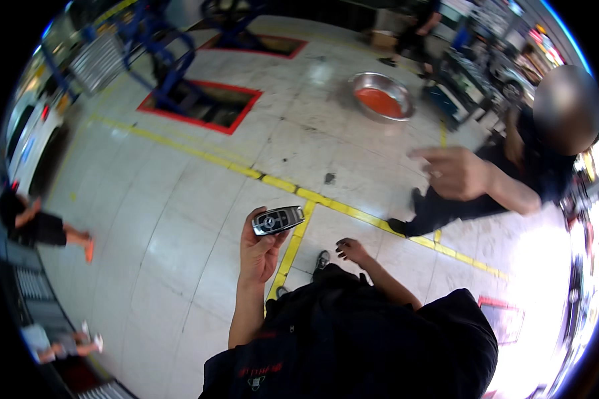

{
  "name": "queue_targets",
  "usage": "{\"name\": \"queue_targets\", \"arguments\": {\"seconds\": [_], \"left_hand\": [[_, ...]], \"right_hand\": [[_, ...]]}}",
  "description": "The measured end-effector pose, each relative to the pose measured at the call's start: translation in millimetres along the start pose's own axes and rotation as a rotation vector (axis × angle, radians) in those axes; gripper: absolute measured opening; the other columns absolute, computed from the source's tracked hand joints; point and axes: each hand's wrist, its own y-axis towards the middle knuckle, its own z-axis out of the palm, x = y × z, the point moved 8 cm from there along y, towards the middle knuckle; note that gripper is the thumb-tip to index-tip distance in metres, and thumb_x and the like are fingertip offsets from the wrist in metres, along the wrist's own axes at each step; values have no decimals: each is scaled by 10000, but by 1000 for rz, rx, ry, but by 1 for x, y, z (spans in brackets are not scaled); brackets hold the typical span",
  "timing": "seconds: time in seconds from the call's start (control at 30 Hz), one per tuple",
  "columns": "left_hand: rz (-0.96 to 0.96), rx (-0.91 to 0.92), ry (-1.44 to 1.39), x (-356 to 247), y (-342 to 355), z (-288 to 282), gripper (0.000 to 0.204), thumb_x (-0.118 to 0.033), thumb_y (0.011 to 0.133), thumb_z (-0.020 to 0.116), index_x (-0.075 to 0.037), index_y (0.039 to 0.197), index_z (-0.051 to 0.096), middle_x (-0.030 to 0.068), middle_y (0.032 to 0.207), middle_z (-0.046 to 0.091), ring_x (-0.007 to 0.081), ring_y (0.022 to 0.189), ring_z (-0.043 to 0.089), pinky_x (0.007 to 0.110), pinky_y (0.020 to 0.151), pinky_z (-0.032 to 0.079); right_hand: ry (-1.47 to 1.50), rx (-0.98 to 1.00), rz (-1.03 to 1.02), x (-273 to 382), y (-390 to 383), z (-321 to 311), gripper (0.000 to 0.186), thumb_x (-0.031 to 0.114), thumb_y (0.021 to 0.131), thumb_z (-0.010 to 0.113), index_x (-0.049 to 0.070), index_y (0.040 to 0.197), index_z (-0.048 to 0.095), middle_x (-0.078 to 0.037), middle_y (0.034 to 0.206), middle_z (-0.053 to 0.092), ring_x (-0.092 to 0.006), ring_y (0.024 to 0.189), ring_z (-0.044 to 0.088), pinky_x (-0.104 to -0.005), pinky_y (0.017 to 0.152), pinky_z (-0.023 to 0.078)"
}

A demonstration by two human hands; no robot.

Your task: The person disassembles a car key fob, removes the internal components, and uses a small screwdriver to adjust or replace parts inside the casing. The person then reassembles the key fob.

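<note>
Held up in front of me, my left hand (259,253) is closed around a car key fob (277,220), with the thumb on its lower side. The fob is black with a silver rim and has buttons on its face. Lower and to the right, my right hand (355,251) hangs near my body, its fingers loosely bent and apart. Dark patches show at those fingertips; I make out no object there. A co-worker's outstretched hand (451,171) points leftward from the right, apart from both of mine.
The co-worker (472,199) stands close on the right. Yellow lines (353,211) cross the tiled floor. Beyond lie red-edged floor pits (229,126) with blue lifts (173,86) and a metal basin (406,113) holding orange-red contents. Other people and a white car (33,146) are around.
</note>
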Motion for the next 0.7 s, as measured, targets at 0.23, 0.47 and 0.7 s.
{"name": "queue_targets", "arguments": {"seconds": [0.23,0.47,0.7], "left_hand": [[-189,166,-93,5,-3,20,592,5,776,700,-39,1286,403,126,1130,573,244,1034,606,344,901,547],[-295,247,-83,3,-6,40,587,-76,831,680,-34,1331,376,120,1168,561,246,1072,589,370,952,501],[-296,295,19,22,2,68,576,16,838,623,-17,1340,342,154,1232,506,290,1172,516,423,1038,423]], "right_hand": [[11,-120,67,-54,-72,37,288,228,923,536,25,1121,587,-110,950,672,-179,736,658,-288,605,538],[218,-179,89,-51,-77,56,288,243,934,529,45,1137,577,-88,973,667,-184,746,653,-308,614,531],[199,-177,-55,-23,-62,23,274,233,941,504,40,1120,582,-89,933,663,-180,737,650,-278,608,518]]}}
